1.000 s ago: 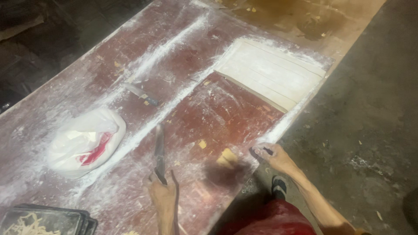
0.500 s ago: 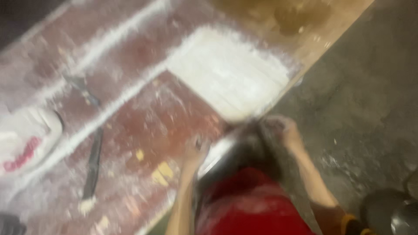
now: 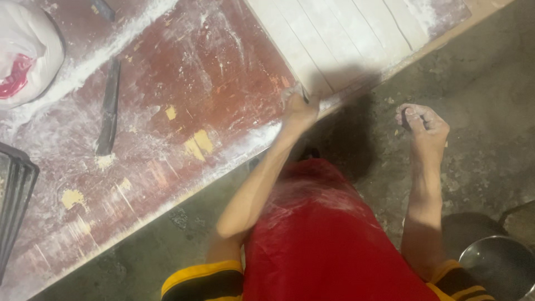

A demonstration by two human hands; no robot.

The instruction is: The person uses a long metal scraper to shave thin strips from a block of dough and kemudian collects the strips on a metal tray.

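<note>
L fingers [image 3: 294, 98] curled down, floury, pinching near corner of dough sheet [image 3: 345, 39] right at table edge; something thin and dark pokes out beside the thumb, can't tell what. Left hand [image 3: 301, 107] resting on rim of table [image 3: 189, 72], forearm running back toward red shirt [image 3: 329, 234]. R fingers [image 3: 412, 114] bent in loosely to a half-closed fist, dusted w/ flour, tips meeting thumb; can't tell if anything is pinched between them. Right hand [image 3: 423, 125] held off the table, over grey concrete floor [image 3: 490, 83], well apart from the dough.

Dough sheet pale, flat, scored into long parallel strips, lying at far right end of table, near corner under the L fingertips. Tabletop dark red, worn, smeared w/ flour, yellowish patches where paint is gone. Long dark knife [image 3: 108, 106] lying flat on table well left of L hand, untouched. White bag w/ red print [image 3: 25, 50] at top left, flour ridge beside it. Dark tray stack [image 3: 14, 195] at left edge. Metal bowl [image 3: 499, 267] on floor at bottom right, near R elbow.
</note>
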